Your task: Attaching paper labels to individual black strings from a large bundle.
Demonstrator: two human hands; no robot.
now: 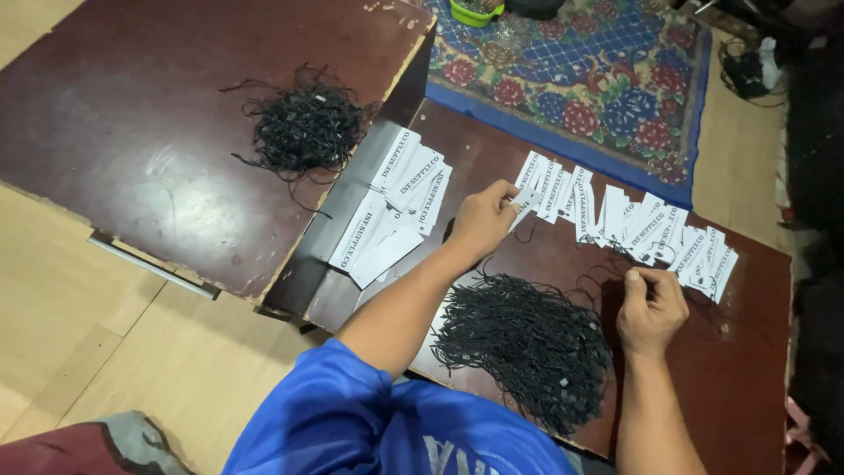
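My left hand (pixel 483 218) pinches a white paper tag (pixel 527 200) at the left end of a long row of white printed tags (pixel 642 229) spread across a dark brown board. My right hand (pixel 651 308) is closed around a thin black string (pixel 607 264), near the right part of that row. A heap of black strings with small clasps (pixel 527 343) lies between my forearms. A second stack of white tags (pixel 396 207) sits to the left of my left hand.
Another tangle of black strings (pixel 303 127) lies on a larger dark board (pixel 132 114) at the left. A blue floral rug (pixel 607 70) covers the floor behind, with a green bowl (pixel 475 10) on it. Dark cables (pixel 747 70) lie at the top right.
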